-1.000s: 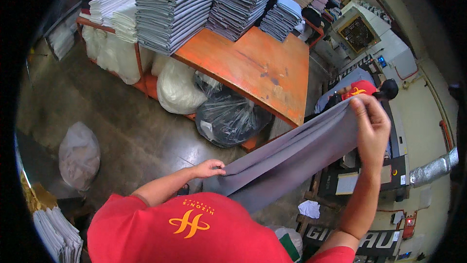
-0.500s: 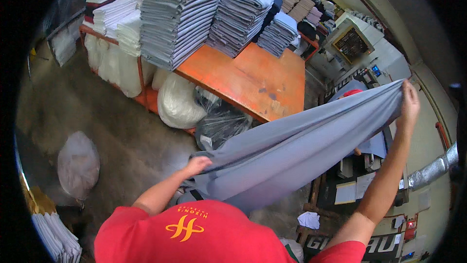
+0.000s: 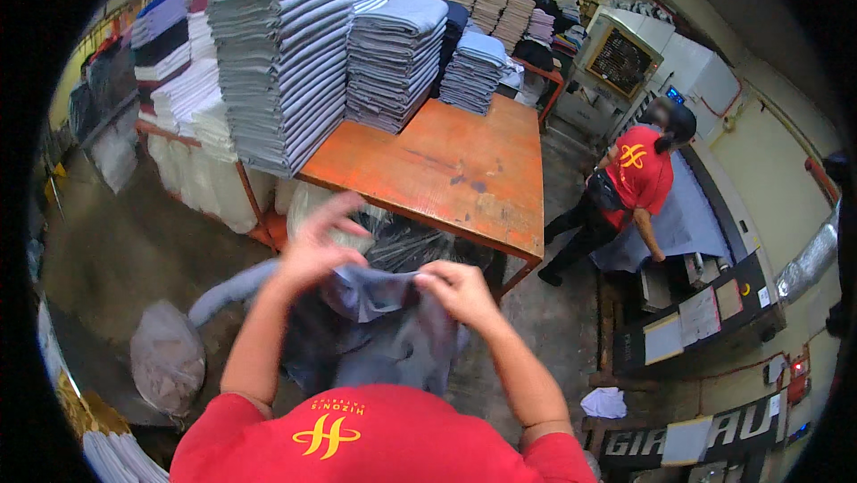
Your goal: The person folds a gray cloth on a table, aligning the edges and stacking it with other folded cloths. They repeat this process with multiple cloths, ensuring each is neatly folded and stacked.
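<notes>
A grey cloth (image 3: 375, 340) hangs bunched in front of my body, its upper edge sagging between my hands. My right hand (image 3: 457, 293) pinches that edge between thumb and fingers. My left hand (image 3: 320, 246) is raised at the cloth's other side, fingers spread apart and slightly blurred. A rolled or folded part of grey fabric (image 3: 234, 291) sticks out to the left behind my left forearm. My body hides the lower end of the cloth.
Ahead stands an orange table (image 3: 437, 157) bearing a tall stack of folded grey cloths (image 3: 286, 63) and shorter stacks. Plastic-wrapped bundles sit underneath. At right, a person (image 3: 638, 170) in a red shirt works at a long machine (image 3: 741, 206). A plastic bag (image 3: 167, 358) lies on the floor at left.
My right hand has come down and inward from far right, so the stretched cloth now hangs bunched. My left hand has risen and spread its fingers. The co-worker has come into full view.
</notes>
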The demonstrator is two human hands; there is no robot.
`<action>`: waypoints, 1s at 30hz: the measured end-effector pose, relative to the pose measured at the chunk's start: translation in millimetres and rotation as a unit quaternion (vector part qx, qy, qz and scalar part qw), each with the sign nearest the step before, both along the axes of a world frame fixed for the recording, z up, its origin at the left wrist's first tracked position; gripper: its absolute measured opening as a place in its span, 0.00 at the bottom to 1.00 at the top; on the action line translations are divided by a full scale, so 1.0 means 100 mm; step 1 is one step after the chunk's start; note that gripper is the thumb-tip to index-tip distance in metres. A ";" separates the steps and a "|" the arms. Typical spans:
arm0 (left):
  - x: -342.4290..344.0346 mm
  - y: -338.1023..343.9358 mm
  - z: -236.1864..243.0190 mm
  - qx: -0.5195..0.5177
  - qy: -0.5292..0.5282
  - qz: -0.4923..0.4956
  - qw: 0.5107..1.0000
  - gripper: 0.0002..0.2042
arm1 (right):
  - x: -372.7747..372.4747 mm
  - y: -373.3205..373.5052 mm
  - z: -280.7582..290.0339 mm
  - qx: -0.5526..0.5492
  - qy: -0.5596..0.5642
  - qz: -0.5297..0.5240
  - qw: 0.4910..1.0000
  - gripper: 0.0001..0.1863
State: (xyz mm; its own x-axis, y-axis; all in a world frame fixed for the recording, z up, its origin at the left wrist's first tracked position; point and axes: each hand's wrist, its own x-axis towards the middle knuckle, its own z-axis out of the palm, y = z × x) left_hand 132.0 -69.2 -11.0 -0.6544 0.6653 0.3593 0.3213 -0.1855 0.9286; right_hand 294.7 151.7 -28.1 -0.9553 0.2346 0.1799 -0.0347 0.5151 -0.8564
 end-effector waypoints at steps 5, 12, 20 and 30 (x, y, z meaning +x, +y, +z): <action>0.60 0.43 -0.05 -0.302 0.005 -0.031 0.953 0.10 | -0.01 -0.15 -0.18 -0.122 0.070 -0.006 0.990 0.09; 0.45 -0.16 0.55 0.002 0.054 0.148 0.988 0.04 | 0.21 -0.15 -1.53 -0.153 -0.017 0.089 0.984 0.11; -0.40 -1.28 0.97 0.138 0.097 0.565 0.808 0.12 | 0.57 -0.09 -2.18 -0.055 -0.078 0.048 0.994 0.11; 0.72 0.13 -0.11 -0.222 -0.067 0.041 0.972 0.13 | -0.24 -0.43 -0.29 -0.076 0.147 0.013 0.986 0.07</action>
State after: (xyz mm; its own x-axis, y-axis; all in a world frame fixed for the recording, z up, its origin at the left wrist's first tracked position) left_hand 204.3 -55.9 -22.1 -0.7327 0.6791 -0.0434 0.1881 0.2634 0.9462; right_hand 270.7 108.8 -57.1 -0.8729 0.2568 0.4148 -0.3046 0.3771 -0.8746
